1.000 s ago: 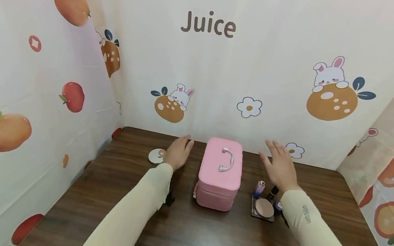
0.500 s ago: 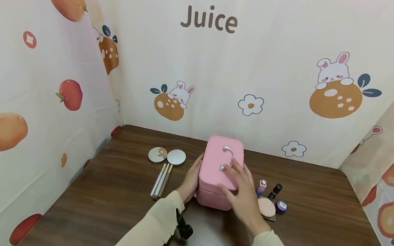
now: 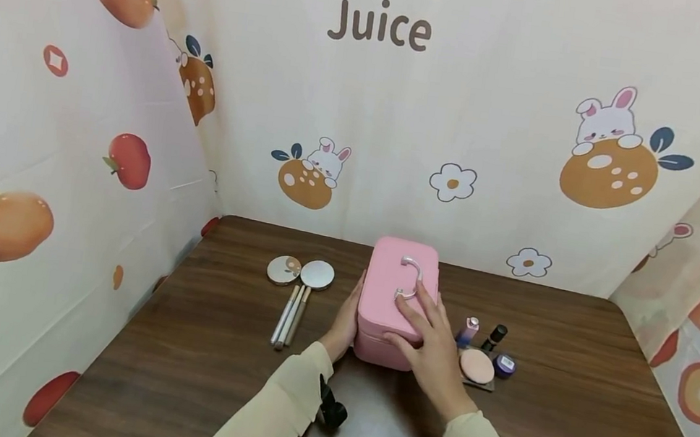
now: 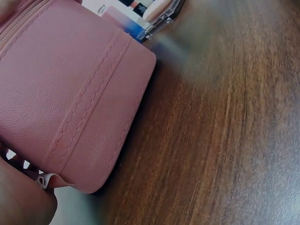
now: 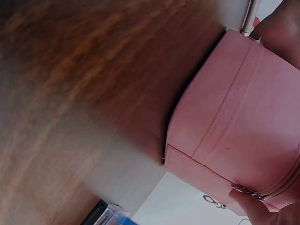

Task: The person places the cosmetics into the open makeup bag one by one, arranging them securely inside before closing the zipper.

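A pink zippered case (image 3: 394,311) with a silver handle (image 3: 419,278) on its lid stands upright on the table. Its lid is down. My left hand (image 3: 343,323) rests flat against its left side, partly hidden by the case. Spread fingers of my right hand (image 3: 435,346) lie over the lid's right part, with the thumb at the front rim and two fingers by the handle. In the right wrist view a digit touches the metal zipper pull (image 5: 246,190) at the case's front right corner. A small leather tab (image 4: 51,180) shows beside my left hand.
Left of the case lie two round compacts (image 3: 317,274) and several slim brushes or pens (image 3: 290,317). Right of it are a pink-blue bottle (image 3: 469,331), a black tube (image 3: 496,336), a round puff (image 3: 477,366) and a purple jar (image 3: 504,366). A patterned curtain (image 3: 396,107) borders the wooden table.
Both hands have come from above the table's back area, either side of the case, onto it: left to its side, right to its lid. Over the last half second they have hardly moved.
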Demonstrator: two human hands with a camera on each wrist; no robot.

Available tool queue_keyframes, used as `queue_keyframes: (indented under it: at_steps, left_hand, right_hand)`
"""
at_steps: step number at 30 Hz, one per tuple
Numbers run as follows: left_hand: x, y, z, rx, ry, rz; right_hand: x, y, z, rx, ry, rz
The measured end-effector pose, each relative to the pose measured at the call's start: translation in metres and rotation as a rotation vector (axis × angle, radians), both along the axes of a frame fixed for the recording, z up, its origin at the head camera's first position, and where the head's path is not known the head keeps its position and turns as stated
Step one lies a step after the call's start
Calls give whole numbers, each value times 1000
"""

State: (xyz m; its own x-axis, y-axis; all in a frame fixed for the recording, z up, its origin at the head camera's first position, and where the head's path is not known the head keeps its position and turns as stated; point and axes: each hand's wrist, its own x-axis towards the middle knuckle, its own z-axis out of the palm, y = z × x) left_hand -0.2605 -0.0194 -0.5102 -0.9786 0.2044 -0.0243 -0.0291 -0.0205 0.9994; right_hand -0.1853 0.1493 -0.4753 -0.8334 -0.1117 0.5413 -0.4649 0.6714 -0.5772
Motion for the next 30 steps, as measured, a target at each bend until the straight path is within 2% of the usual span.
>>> queue_keyframes:
  at_steps: [7, 16, 18, 22, 23, 25, 30]
  left_hand:
    - [2, 2, -1, -10, 8, -14]
    - [3, 0, -3, 21, -10, 19]
    - [7, -1, 6, 23, -12, 14]
    - [8, -2, 6, 24, -10, 17]
    - [8, -2, 5, 18, -7, 22]
    - [4, -1, -5, 19, -9, 34]
    - [5, 1, -6, 28, 6, 42]
  right_hand:
    - [2, -2, -6, -29, 69, -23]
    - [3, -7, -7, -97, 110, 18]
    - [4, -8, -8, -98, 105, 8]
    - [4, -8, -10, -86, 102, -20]
    - [4, -8, -11, -84, 105, -23]
    - [3, -8, -12, -79, 117, -32]
    - [3, -8, -13, -77, 138, -31]
